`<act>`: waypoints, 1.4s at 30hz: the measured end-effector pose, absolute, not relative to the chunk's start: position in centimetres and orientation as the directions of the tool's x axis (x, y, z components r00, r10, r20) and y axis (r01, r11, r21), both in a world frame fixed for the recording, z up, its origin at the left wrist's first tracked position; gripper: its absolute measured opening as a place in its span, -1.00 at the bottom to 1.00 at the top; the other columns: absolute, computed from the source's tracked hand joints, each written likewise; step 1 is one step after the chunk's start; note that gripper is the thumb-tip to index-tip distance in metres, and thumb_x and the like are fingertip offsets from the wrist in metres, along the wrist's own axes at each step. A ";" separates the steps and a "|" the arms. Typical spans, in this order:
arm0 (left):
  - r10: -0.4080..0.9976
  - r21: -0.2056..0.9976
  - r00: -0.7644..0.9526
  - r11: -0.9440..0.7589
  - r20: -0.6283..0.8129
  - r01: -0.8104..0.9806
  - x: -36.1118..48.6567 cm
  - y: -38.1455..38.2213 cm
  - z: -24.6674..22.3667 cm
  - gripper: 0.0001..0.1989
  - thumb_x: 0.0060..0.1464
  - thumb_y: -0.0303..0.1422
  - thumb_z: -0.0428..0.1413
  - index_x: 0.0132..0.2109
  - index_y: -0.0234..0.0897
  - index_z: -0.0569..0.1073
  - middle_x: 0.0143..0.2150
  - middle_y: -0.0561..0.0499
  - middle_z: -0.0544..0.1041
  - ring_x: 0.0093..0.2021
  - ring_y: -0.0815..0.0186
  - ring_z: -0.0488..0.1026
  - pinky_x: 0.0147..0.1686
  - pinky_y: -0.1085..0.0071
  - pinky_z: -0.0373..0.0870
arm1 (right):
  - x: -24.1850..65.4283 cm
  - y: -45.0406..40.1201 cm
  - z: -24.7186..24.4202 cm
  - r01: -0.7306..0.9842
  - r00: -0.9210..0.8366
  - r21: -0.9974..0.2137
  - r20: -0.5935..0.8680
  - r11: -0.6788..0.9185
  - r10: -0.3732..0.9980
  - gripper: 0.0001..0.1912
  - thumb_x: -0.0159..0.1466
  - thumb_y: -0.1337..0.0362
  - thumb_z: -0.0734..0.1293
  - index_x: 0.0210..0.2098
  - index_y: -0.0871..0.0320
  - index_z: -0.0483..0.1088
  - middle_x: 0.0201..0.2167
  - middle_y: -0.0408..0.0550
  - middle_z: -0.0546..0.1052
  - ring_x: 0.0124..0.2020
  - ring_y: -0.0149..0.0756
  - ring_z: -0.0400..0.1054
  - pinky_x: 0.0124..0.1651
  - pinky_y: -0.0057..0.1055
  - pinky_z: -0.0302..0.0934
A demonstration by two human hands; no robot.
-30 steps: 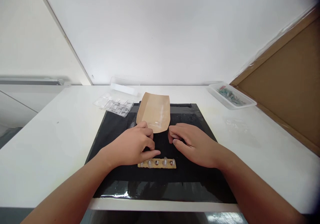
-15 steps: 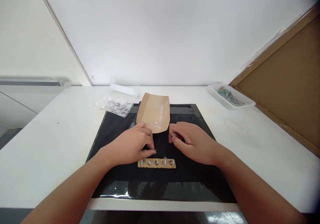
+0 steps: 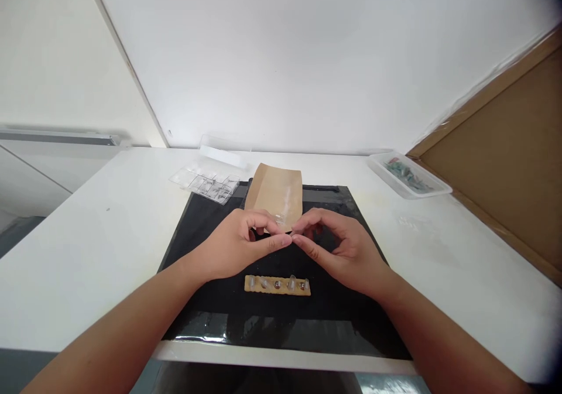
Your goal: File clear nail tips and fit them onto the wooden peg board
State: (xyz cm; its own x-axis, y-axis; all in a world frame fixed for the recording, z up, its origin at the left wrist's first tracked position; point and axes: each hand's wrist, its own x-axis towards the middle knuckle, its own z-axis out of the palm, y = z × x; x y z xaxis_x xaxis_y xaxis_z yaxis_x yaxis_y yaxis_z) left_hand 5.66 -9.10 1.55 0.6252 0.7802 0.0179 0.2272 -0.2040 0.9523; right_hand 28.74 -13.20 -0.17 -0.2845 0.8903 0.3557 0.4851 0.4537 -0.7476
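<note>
Over the black mat [image 3: 211, 300], my left hand [image 3: 246, 242] and my right hand [image 3: 338, 245] meet fingertip to fingertip. Each pinches thumb against forefinger, and whatever lies between them is too small to make out. Just in front of my hands, nearer to me, lies a narrow tan strip [image 3: 271, 288] with round holes; several small clear pieces stand or lean in it. Behind the fingers rests a brown paper tray [image 3: 278, 189] with a few small clear pieces near its front edge, partly hidden by my hands.
At the back left lies an open clear compartment box [image 3: 215, 186] holding small parts. A translucent tub [image 3: 406, 177] with green packets stands at the back right, beside a brown framed board [image 3: 504, 142]. The white table [image 3: 88, 253] surrounds the mat.
My hands have come together: the left moved up and right from above the strip, the right moved slightly left. The thumbs and forefingers now touch. The view has shifted slightly.
</note>
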 end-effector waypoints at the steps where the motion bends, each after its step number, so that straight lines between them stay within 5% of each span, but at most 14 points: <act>1: 0.796 0.966 0.605 -0.147 -0.013 0.215 5.7 -9.1 1.5 -0.72 0.24 -0.12 0.27 -0.24 -0.25 0.67 -0.19 -0.03 0.62 -0.23 0.31 0.51 -0.21 0.36 0.45 | 28.7 -13.2 -0.2 0.481 -0.273 -0.754 0.357 0.448 0.894 -0.86 0.39 0.16 0.43 -0.16 0.07 0.52 -0.28 -0.10 0.61 -0.34 -0.33 0.45 -0.28 -0.38 0.36; 14: 0.776 0.996 0.625 0.085 -0.079 0.020 5.8 -9.4 1.3 -0.77 0.18 -0.14 0.32 -0.23 -0.19 0.72 -0.11 -0.06 0.72 0.02 0.13 0.60 0.15 0.12 0.49 | 27.8 -14.2 -0.1 0.566 -0.208 -0.668 0.451 0.483 0.868 -0.84 0.32 0.13 0.51 -0.15 0.02 0.57 -0.28 -0.09 0.65 -0.30 -0.26 0.53 -0.16 -0.26 0.45; 24: 0.783 0.989 0.619 -0.041 -0.055 0.140 5.6 -9.5 2.0 -0.72 0.16 -0.12 0.33 -0.34 -0.24 0.69 -0.37 0.01 0.56 -0.34 0.36 0.42 -0.34 0.41 0.38 | 28.0 -14.1 0.1 0.323 -0.273 -0.864 0.307 0.388 0.912 -0.80 0.26 0.14 0.57 -0.23 0.08 0.55 -0.36 -0.10 0.62 -0.38 -0.29 0.50 -0.30 -0.33 0.41; 33: 0.824 0.958 0.564 -0.197 0.048 0.206 5.7 -9.2 1.6 -0.61 0.37 -0.10 0.12 -0.28 -0.23 0.68 -0.22 0.00 0.70 -0.15 0.26 0.60 -0.09 0.36 0.48 | 28.1 -14.4 0.4 0.514 -0.342 -0.713 0.340 0.477 0.876 -0.78 0.28 0.09 0.53 -0.29 0.06 0.50 -0.47 -0.19 0.51 -0.48 -0.38 0.35 -0.36 -0.37 0.27; 42: 0.933 0.875 0.282 -0.321 0.225 0.362 5.4 -8.3 1.0 -0.50 0.45 -0.03 -0.04 -0.25 -0.18 0.66 -0.31 0.03 0.65 -0.14 0.24 0.56 0.11 0.24 0.40 | 26.8 -15.6 0.3 0.671 -0.501 -0.577 0.111 0.466 0.858 -0.72 0.13 0.07 0.62 -0.39 0.05 0.53 -0.44 -0.23 0.49 -0.43 -0.40 0.34 -0.33 -0.39 0.09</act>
